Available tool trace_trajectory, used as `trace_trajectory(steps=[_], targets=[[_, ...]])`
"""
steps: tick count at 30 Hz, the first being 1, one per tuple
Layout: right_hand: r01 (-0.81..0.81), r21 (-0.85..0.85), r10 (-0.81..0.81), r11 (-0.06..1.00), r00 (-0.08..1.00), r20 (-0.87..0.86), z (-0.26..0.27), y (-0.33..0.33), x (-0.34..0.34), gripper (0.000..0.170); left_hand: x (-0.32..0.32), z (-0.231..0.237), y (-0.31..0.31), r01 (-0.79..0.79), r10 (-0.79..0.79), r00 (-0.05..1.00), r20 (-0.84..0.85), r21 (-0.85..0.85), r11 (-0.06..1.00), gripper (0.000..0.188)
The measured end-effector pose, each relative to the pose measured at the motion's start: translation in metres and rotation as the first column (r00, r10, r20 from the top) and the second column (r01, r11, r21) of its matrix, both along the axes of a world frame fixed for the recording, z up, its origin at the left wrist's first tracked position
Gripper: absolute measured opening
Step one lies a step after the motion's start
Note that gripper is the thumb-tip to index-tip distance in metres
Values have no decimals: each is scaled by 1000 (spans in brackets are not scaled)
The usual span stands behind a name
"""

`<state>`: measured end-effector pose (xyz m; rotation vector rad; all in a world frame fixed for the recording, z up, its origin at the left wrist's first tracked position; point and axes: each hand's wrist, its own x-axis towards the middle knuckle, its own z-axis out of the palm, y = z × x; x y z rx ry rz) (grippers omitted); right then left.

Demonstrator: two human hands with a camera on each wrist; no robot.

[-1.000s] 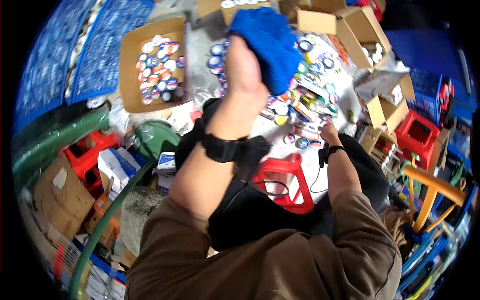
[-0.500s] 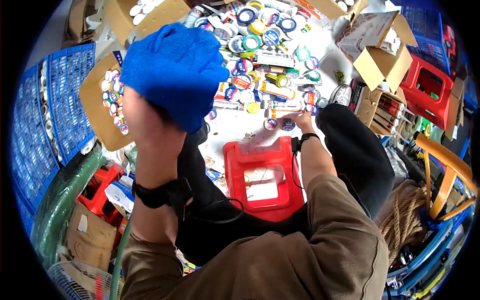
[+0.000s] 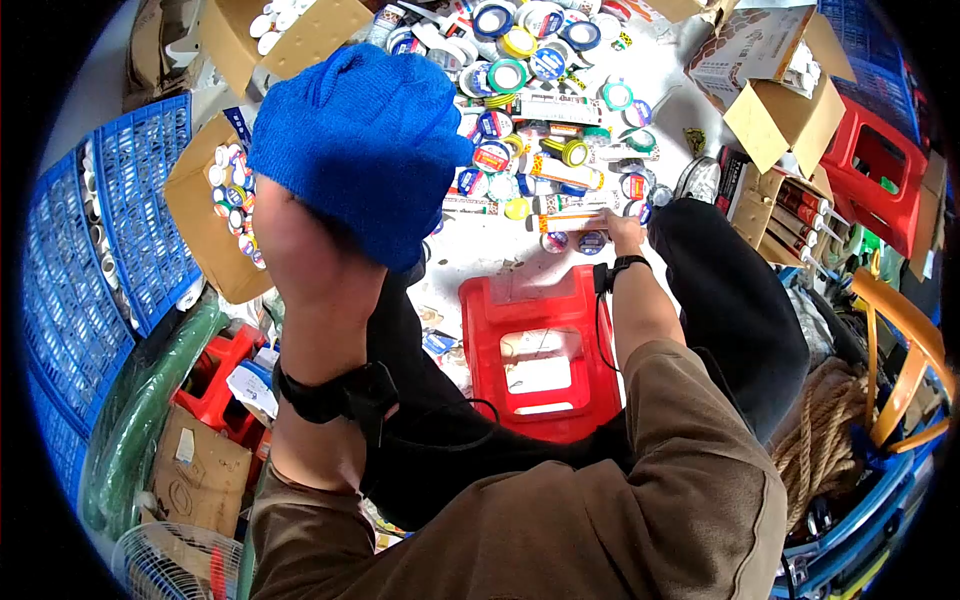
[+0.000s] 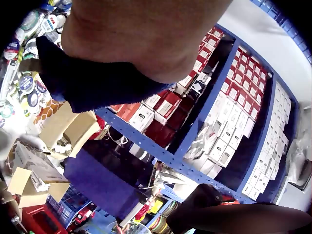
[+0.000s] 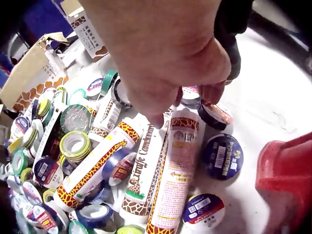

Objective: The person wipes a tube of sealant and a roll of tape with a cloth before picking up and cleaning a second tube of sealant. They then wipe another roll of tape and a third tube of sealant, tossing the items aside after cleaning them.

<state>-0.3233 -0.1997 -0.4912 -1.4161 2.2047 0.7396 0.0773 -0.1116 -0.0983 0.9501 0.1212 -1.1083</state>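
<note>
In the head view my left hand (image 3: 320, 250) is raised at the left and holds a bunched blue cloth (image 3: 360, 150), which covers its fingers. The cloth (image 4: 92, 83) also shows dark under the wrist in the left wrist view. My right hand (image 3: 626, 232) is low at the near edge of the pile. Its bent fingers hold the end of a giraffe-print sealant tube (image 5: 176, 170). A second sealant tube (image 5: 139, 175) lies right alongside it. Rolls of electrical tape (image 5: 222, 156) lie beside the tubes on the white surface.
A mixed pile of tape rolls (image 3: 505, 75) spreads beyond. A cardboard box (image 3: 205, 205) of tape rolls stands left, an open carton (image 3: 785, 125) and a box of tubes (image 3: 775, 215) right. A red stool (image 3: 540, 290) stands between my legs. Blue shelving (image 4: 170, 161) holds boxes.
In the head view, the left hand with the blue cloth has swung left and nearer the camera, then stayed almost still. The right hand stays at the tubes. The head view has shifted.
</note>
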Motion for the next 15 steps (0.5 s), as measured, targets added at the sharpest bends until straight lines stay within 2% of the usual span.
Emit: trace_trajectory(steps=[2, 3, 5, 6, 7, 9, 10, 11, 13, 14, 15], targets=[[0, 72, -24, 997, 941, 338, 8, -2, -1, 59, -2, 3, 2, -29, 29, 1000, -9, 6, 1000, 62], [-5, 64, -18, 998, 940, 340, 13, 0, 4, 59, -2, 4, 3, -33, 33, 999, 12, 0, 999, 63], [-79, 54, 43, 995, 876, 481, 21, 5, 15, 55, -2, 7, 6, -41, 42, 998, 41, -16, 999, 64], [66, -15, -58, 998, 944, 324, 3, 14, 19, 57, -2, 8, 8, -44, 45, 998, 48, -21, 999, 66], [62, -17, -54, 998, 943, 329, -10, 15, 12, 57, -1, 7, 11, -46, 47, 997, 55, -23, 999, 67], [243, 228, -322, 943, 841, 434, -8, 18, 15, 61, 2, 5, 19, -19, 20, 996, 83, -16, 1000, 69], [340, 328, -462, 881, 763, 451, -12, 19, 16, 52, 2, 6, 20, -48, 48, 997, 56, 2, 999, 68], [333, 336, -461, 881, 764, 451, -22, 17, 14, 52, 1, 7, 20, -76, 75, 997, 29, 22, 997, 68], [133, 437, -363, 890, 786, 500, -37, 20, 5, 41, -2, 11, 18, -111, 110, 994, 6, 40, 993, 67], [43, 320, -248, 946, 732, 635, -48, 30, -9, 30, -3, 14, 18, -120, 121, 993, -2, 65, 991, 66], [482, 367, -605, 796, 594, 531, -22, 30, 18, 26, -4, 16, 16, -127, 128, 992, -10, 83, 989, 66]])
